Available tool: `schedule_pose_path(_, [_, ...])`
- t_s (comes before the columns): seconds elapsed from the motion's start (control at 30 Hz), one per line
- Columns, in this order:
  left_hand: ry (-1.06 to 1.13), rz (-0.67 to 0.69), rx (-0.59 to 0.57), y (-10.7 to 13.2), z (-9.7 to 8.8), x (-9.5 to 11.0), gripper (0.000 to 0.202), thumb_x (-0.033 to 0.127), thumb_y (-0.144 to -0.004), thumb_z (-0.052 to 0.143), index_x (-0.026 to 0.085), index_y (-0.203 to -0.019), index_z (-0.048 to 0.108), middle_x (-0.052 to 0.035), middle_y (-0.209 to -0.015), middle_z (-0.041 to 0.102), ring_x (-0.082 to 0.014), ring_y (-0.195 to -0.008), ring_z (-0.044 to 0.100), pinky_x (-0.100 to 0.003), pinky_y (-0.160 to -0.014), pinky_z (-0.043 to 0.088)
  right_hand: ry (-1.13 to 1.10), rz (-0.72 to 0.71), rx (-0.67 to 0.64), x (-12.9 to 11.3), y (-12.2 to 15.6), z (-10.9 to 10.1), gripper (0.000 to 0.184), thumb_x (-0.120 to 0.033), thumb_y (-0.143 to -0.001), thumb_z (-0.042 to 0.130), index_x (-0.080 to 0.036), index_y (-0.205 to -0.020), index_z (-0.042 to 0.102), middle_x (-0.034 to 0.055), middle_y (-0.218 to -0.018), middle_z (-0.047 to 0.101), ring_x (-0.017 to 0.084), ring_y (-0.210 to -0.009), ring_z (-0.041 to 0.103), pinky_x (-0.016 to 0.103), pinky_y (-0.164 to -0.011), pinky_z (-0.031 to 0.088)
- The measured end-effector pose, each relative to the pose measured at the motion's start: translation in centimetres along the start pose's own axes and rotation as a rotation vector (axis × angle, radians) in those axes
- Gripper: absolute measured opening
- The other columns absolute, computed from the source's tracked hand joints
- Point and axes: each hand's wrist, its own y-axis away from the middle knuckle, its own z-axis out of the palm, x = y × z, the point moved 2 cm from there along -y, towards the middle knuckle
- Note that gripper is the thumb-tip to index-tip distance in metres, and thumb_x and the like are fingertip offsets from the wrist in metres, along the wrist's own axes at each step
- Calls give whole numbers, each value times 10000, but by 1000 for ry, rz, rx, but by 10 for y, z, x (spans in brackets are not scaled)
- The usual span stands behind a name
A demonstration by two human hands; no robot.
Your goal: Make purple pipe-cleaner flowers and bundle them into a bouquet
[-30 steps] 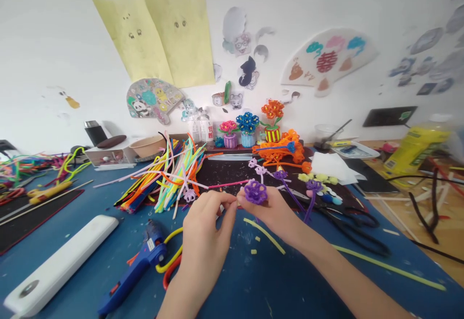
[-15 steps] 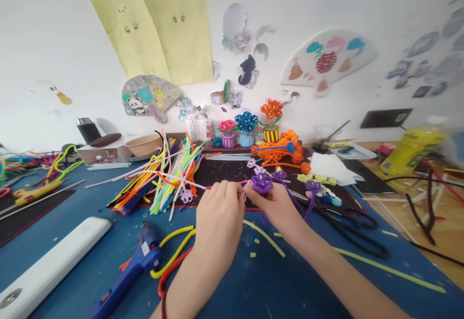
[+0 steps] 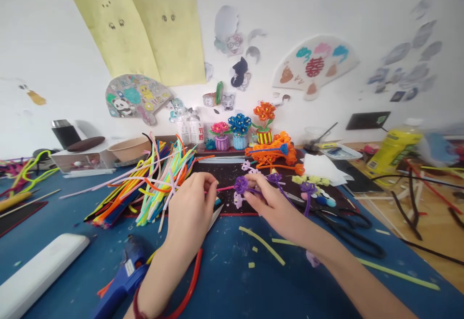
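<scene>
My right hand (image 3: pixel 270 198) pinches a purple pipe-cleaner flower (image 3: pixel 241 184) by its stem, above the dark mat. A pale lilac flower (image 3: pixel 238 200) hangs just below it. To the left, apart from the flower, my left hand (image 3: pixel 192 208) is closed with thumb and forefinger together; whatever it pinches is too small to make out. A metal blade (image 3: pixel 215 218) shows beside that hand, its other end hidden. Past my right hand lie more purple flowers (image 3: pixel 308 188) and black-handled scissors (image 3: pixel 348 232).
A bundle of coloured pipe cleaners (image 3: pixel 145 188) lies left of my hands. Nearer are a blue glue gun (image 3: pixel 125 275) and a white case (image 3: pixel 43 275). Small potted flowers (image 3: pixel 239 133) and orange flowers (image 3: pixel 275 150) stand behind. Yellow-green offcuts (image 3: pixel 263 245) litter the blue table.
My hands have drawn apart, the left one moving left. The purple flower stays in my right hand and has shifted left in the picture. The whole view has swung slightly rightward.
</scene>
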Motion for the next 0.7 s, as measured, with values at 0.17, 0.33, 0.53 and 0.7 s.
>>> schedule_pose_path(0.17, [-15, 11, 79, 1, -8, -1, 91, 230, -903, 500, 180, -908, 577, -8, -810, 646, -145, -713, 602, -257, -633, 408, -1, -85, 21, -1, -2, 1, 218, -345, -947, 439, -195, -930, 596, 9, -800, 596, 149, -719, 527, 261, -636, 387])
schedule_pose_path(0.33, [154, 158, 206, 5, -18, 11, 25, 170, -878, 549, 187, -875, 568, 29, -733, 596, -91, -627, 548, -205, -608, 409, -32, -143, 105, -3, -2, -2, 266, -389, -928, 484, -185, -817, 615, 9, -739, 577, 146, -659, 495, 260, -591, 352])
schedule_pose_path(0.53, [233, 345, 205, 15, -17, 26, 34, 151, -878, 554, 179, -861, 564, 14, -744, 611, -92, -641, 547, -203, -593, 406, -175, -172, 67, -5, -1, -1, 255, -397, -922, 507, -190, -837, 628, 12, -757, 563, 159, -710, 499, 264, -644, 376])
schedule_pose_path(0.7, [205, 374, 188, 16, -12, 28, 44, 171, -887, 548, 168, -861, 584, -1, -733, 620, -105, -636, 554, -214, -562, 399, -189, -193, 38, -6, 0, 1, 168, -326, -920, 536, -209, -884, 651, -6, -767, 558, 141, -712, 493, 251, -641, 365])
